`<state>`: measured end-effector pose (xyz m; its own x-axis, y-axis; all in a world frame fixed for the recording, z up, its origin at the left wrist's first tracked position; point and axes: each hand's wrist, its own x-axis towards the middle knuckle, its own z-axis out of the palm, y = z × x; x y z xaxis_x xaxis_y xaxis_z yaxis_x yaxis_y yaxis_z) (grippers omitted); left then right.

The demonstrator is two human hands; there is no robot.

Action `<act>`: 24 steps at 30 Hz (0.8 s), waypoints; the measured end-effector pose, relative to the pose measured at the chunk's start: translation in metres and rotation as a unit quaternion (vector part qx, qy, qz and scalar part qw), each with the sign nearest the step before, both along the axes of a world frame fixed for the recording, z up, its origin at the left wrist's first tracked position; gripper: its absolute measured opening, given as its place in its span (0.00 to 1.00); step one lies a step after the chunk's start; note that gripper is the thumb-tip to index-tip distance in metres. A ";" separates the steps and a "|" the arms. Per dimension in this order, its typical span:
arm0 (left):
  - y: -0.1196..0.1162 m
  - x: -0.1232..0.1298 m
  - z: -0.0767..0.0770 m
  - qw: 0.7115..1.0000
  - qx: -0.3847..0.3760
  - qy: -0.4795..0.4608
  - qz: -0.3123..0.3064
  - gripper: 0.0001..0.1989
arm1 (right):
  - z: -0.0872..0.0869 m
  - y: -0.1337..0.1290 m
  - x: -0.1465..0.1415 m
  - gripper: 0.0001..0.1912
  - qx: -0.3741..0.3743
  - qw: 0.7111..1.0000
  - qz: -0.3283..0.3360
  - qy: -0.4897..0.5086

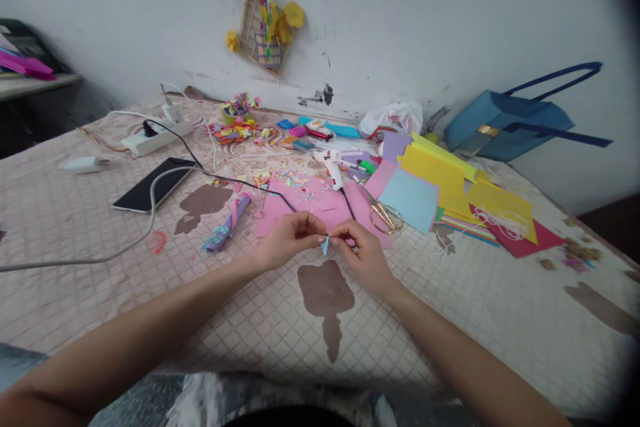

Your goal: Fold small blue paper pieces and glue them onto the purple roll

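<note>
Between my two hands is a small folded piece of light blue paper (325, 246), its point hanging down. My left hand (293, 239) pinches it from the left with thumb and fingertips. From the right, my right hand (364, 255) grips it the same way, the fingertips of both hands nearly meeting. Just beyond lies a pink paper sheet (320, 203) strewn with paper scraps. A white glue gun (332, 168) rests at its far side, and gold-handled scissors (386, 215) lie right of my hands. A purple paper roll (231, 221) with blue and pink trim is to the left.
A black phone (153, 185), cables and a white power strip (156, 138) occupy the left. Yellow paper sheets (435, 173) and a light blue sheet (411, 197) spread on the right, near a blue bag (505, 123). A small flower pot (237, 113) stands by the wall.
</note>
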<state>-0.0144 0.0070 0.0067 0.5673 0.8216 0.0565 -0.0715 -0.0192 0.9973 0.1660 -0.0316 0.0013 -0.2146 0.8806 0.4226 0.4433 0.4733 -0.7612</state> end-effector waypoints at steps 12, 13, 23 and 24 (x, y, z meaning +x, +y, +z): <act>-0.004 -0.001 0.007 0.971 0.182 0.151 0.031 0.04 | 0.000 0.001 0.000 0.02 -0.074 0.996 0.006 0.040; -0.005 -0.001 0.007 0.970 0.188 0.153 0.031 0.04 | -0.001 0.001 0.000 0.02 -0.077 0.996 0.008 0.044; -0.005 0.001 0.001 0.960 0.209 0.181 0.042 0.05 | -0.001 0.002 -0.001 0.03 -0.109 0.992 0.012 0.070; -0.005 0.000 0.000 0.958 0.213 0.188 0.040 0.06 | -0.002 0.002 -0.001 0.03 -0.111 0.991 0.014 0.073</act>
